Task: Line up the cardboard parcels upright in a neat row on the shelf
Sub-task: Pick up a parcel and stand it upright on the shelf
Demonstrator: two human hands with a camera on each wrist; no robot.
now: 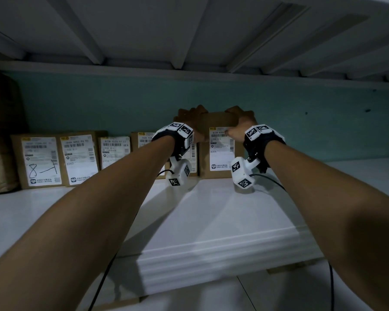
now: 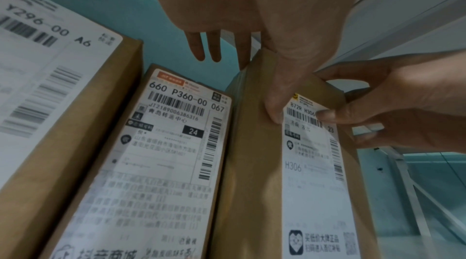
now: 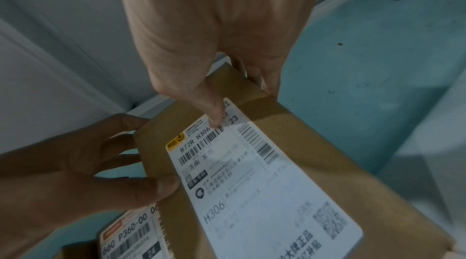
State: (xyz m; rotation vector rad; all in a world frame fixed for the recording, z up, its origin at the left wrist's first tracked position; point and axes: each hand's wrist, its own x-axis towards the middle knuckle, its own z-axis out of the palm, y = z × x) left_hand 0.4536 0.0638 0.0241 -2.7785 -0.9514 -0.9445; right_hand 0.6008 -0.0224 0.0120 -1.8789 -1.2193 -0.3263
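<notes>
Item: tall brown cardboard parcel with a white shipping label marked H306 [image 1: 220,151] — standing upright on the white shelf board [image 1: 211,221], at the right end of the row, its back toward the teal rear wall [image 1: 312,122].

Left hand [image 1: 189,118]: gripping the parcel's upper left corner. In the left wrist view the thumb [image 2: 279,104] is pressing on the front face beside the label while the fingers [image 2: 199,48] are reaching over the top edge behind it.

Right hand [image 1: 239,122]: gripping the upper right corner, thumb [image 3: 214,112] lying on the label's barcode, fingers curling round the far edge.

Adjoining: brown cardboard parcel with an orange-topped label marked 660 P360 [image 2: 161,163] is standing just to the left, shorter, its side close against the held parcel; whether the two are touching cannot be told.

Further left: brown parcel labelled Y296 [image 2: 50,84], then three more brown labelled parcels — C123 [image 1: 115,151], X002 [image 1: 80,159], and one with a handwritten 8 on its label [image 1: 41,161] — all standing upright, labels facing out.

Far left: a larger brown cardboard box [image 1: 0,135] is rising above the row.

Overhead: the white ribbed underside of the upper shelf [image 1: 189,37] is hanging close above the held parcel's top.

Right of the held parcel: bare white shelf surface.

Worn: white wrist-mounted cameras with black-and-white square markers [image 1: 180,173], black cables trailing off the shelf edge.
</notes>
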